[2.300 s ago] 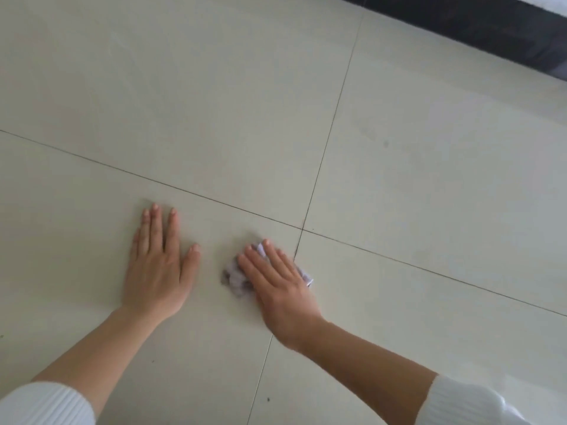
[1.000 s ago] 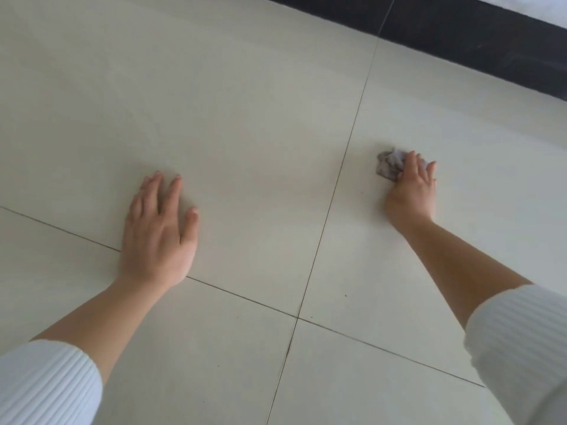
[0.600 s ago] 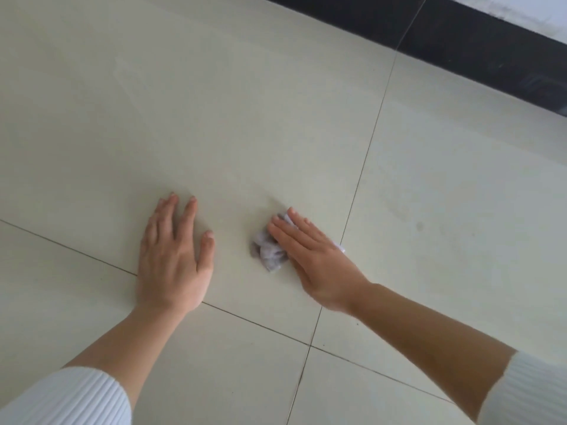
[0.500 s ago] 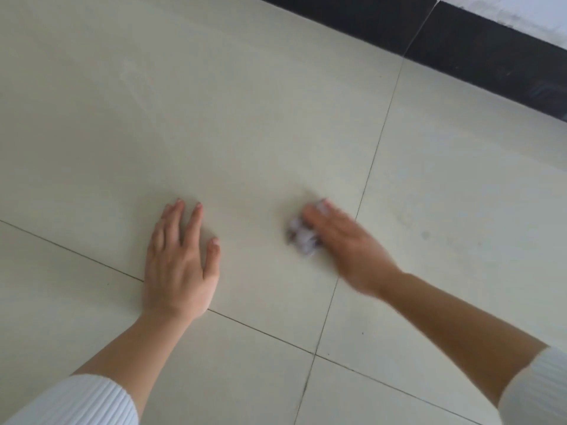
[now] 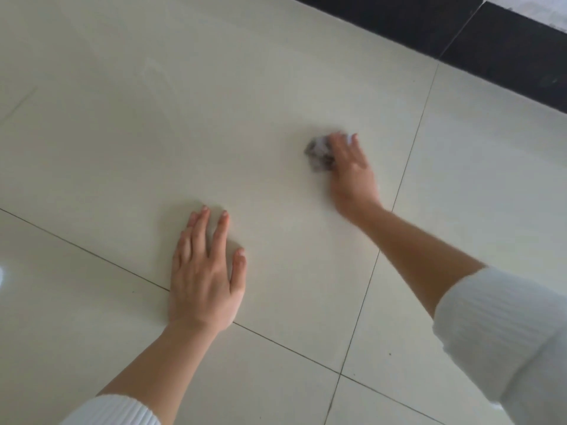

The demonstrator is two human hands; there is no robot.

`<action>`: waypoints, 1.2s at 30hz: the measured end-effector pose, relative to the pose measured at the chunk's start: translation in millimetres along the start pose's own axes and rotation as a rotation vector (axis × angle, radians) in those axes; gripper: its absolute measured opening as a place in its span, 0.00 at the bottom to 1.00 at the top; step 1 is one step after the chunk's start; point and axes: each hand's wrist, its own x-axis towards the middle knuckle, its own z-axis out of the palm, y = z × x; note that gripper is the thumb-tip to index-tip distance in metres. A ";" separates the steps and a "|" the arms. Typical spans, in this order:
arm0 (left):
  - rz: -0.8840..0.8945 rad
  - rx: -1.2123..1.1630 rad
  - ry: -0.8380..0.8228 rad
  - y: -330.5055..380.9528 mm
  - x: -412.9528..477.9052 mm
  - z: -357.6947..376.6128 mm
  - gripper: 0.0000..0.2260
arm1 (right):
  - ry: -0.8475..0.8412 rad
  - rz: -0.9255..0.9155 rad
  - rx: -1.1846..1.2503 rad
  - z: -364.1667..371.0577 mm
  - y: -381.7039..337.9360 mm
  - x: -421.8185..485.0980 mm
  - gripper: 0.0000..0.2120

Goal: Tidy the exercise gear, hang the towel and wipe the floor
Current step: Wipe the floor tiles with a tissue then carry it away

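Two hands: left flat; right presses rag.

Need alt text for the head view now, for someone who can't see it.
The right hand, motion-blurred, presses a crumpled grey wad on the pale tiled floor. The left hand lies flat on the floor across a grout line. A dark strip runs along the upper right.

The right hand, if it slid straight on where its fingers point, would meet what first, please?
Only bare floor tile lies ahead of the right hand, which presses a crumpled wad; beyond, probably the dark band at the floor's far edge, though depth is unclear.
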 end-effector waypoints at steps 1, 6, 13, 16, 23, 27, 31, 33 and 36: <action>-0.004 0.002 -0.008 0.2 0.3 0.0 0.27 | -0.064 -0.111 0.020 3.4 -10.6 -20.4 0.29; -0.013 0.002 -0.031 0.1 -0.3 -3.6 0.27 | -0.351 -0.481 0.007 -18.0 -2.3 -78.1 0.27; -0.021 -0.016 -0.051 0.9 0.2 -3.5 0.27 | 0.155 0.359 -0.024 -54.3 38.2 15.6 0.24; -0.024 -0.011 -0.059 -0.2 0.2 -3.0 0.27 | 0.167 0.492 0.020 -41.1 8.9 55.9 0.26; -0.032 -0.007 -0.084 -1.5 0.8 -4.0 0.27 | -0.089 -0.233 0.119 34.2 -81.2 21.7 0.26; -0.028 -0.006 -0.089 -1.5 1.8 -6.5 0.27 | -0.331 -0.574 0.113 19.7 -52.6 -18.7 0.23; -0.021 -0.001 -0.080 -1.6 2.5 -7.9 0.27 | -0.194 -0.421 0.176 -10.7 3.6 19.2 0.17; -0.025 0.002 -0.078 -0.1 2.1 -8.2 0.27 | -0.005 -0.106 0.100 -24.3 18.9 40.7 0.20; -0.026 -0.008 -0.076 1.5 3.4 -8.5 0.26 | 0.058 0.199 0.033 -29.1 15.9 70.7 0.24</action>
